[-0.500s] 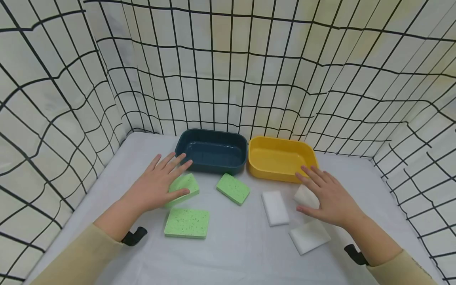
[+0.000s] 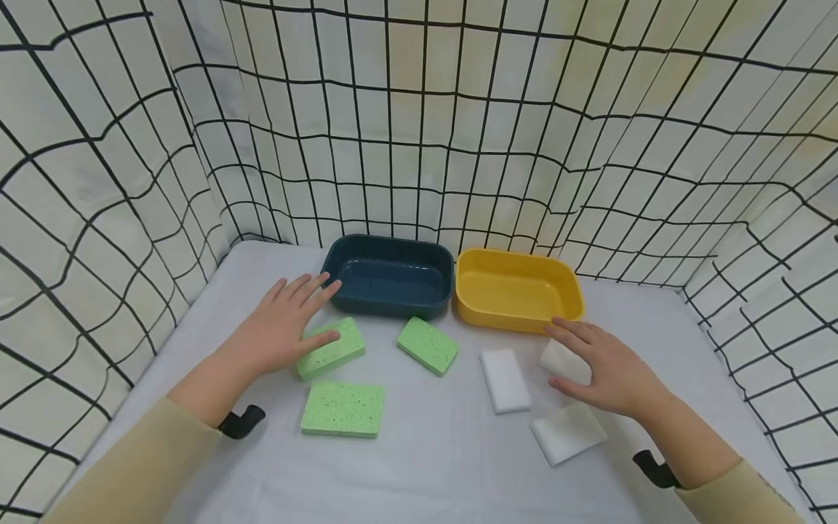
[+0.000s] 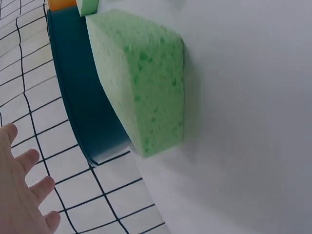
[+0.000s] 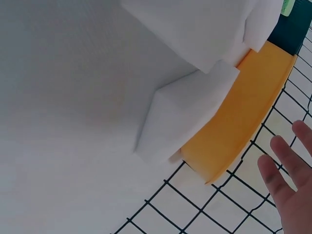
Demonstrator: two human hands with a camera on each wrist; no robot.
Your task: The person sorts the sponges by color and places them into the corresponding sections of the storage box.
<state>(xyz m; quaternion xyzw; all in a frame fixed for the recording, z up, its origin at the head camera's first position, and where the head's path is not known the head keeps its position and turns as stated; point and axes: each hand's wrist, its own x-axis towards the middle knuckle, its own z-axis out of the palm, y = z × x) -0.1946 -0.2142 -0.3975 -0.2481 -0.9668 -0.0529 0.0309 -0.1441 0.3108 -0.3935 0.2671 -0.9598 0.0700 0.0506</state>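
Black wire grid (image 2: 421, 145), backed by pale sheeting (image 2: 406, 166), closes off the work area at the rear and both sides. White cloth covers the desk (image 2: 445, 466). Two trays stand side by side at the back: a dark blue tray (image 2: 389, 276) to the left, a yellow tray (image 2: 517, 287) to the right.

Left hand (image 2: 281, 331) is extended over the left of the desk, fingers straight, released, nothing gripped. Right hand (image 2: 609, 367) is likewise extended on the right, fingers spread and released.

Front green block (image 2: 343, 409) lies with its long axis side to side, nearest the person of the three green ones. Angled green block (image 2: 342, 343) is the critical item on the left: it lies beneath the thumb, toward the desk's middle from the fingers, long axis running from near left to far right. Left hand is clearly the nearer. Thumb contact cannot be confirmed; the fingers seen in the left wrist view are apart from it. Small green block (image 2: 428, 346) lies just before the dark blue tray.

Near white block (image 2: 568, 434) lies on the person's side of the right hand. Narrow white block (image 2: 505, 380) points toward the trays, beyond the right thumb tip. Rear white block (image 2: 563, 362), partly hidden under the right hand, lies between thumb and index finger as seen from above; its long axis cannot be judged there.
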